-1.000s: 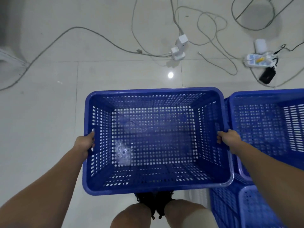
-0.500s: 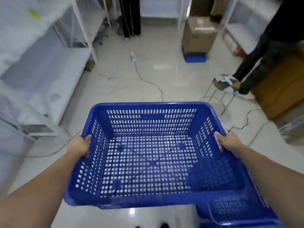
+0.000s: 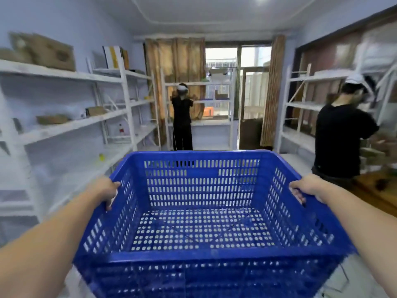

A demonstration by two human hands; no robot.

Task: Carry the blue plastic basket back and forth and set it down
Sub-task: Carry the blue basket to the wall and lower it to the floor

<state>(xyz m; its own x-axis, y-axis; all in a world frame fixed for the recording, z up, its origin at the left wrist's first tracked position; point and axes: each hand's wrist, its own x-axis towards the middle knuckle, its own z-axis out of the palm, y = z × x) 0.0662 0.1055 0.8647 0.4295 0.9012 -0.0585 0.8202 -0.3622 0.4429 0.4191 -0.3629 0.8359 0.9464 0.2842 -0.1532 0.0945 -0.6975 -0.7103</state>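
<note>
Raised since half a second ago, the view now looks straight across a storeroom instead of down at the floor, and the blue plastic basket (image 3: 199,214) is held up in front of the body at about waist height, clear of the floor. Going left to right: white metal shelving (image 3: 71,123) lines the left wall, holding a few cardboard boxes and small items too blurred to name. The left hand (image 3: 106,190) curls over the basket's left rim, fingers wrapped inside the perforated wall. The basket fills the centre, its open top tipped slightly toward the viewer; through the holes in its floor and walls nothing shows inside, so it appears empty. Beyond it, a person in black (image 3: 182,119) stands at a far shelf by a curtained window. The right hand (image 3: 305,187) grips the right rim in the same way, fingertips hooked over the edge. Farther right, a second person in black (image 3: 341,134) works at more shelving, close to the likely walking path. To carry well, both grips should stay level and matched so the basket does not tilt, and the walk should probably keep to the middle of the room, away from that nearer person and the shelf corners.
</note>
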